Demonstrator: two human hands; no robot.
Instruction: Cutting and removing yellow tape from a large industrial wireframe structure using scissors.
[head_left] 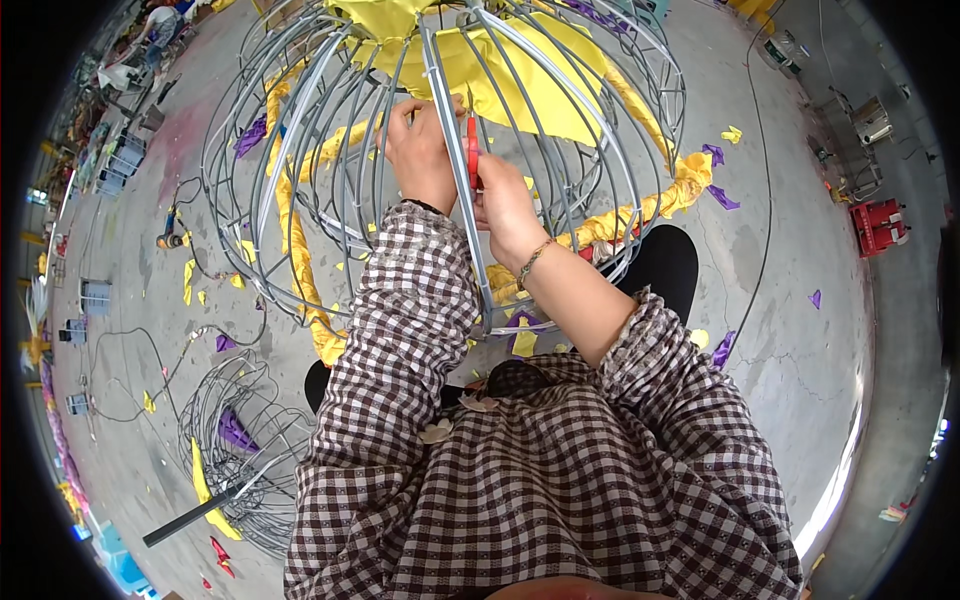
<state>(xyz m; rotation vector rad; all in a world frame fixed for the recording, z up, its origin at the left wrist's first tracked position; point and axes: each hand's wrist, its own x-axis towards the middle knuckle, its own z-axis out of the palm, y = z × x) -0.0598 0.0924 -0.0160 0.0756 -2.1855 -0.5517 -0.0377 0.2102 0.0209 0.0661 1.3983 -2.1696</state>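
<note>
A large rounded cage of grey wire point(372, 140) stands in front of me, with yellow cloth point(540, 85) stretched over its upper part. My left hand point(420, 150) reaches in among the wires, its fingers curled closed at the cloth's lower edge; the fingertips are partly hidden. Red-handled scissors point(473, 150) are in my right hand point(508, 208), their blades pointing up toward the cloth beside my left fingers. A pale upright strip of the frame point(462, 170) passes between me and the two hands. Yellow cloth wrapping point(640, 212) is wound around some lower bars.
A tangled wire coil point(235, 425) lies at the lower left, with a dark bar point(190, 517) across it. A power drill point(170, 240) and cables rest on the floor at left. Yellow and purple scraps point(724, 197) are scattered about. A red machine point(880, 227) stands far right.
</note>
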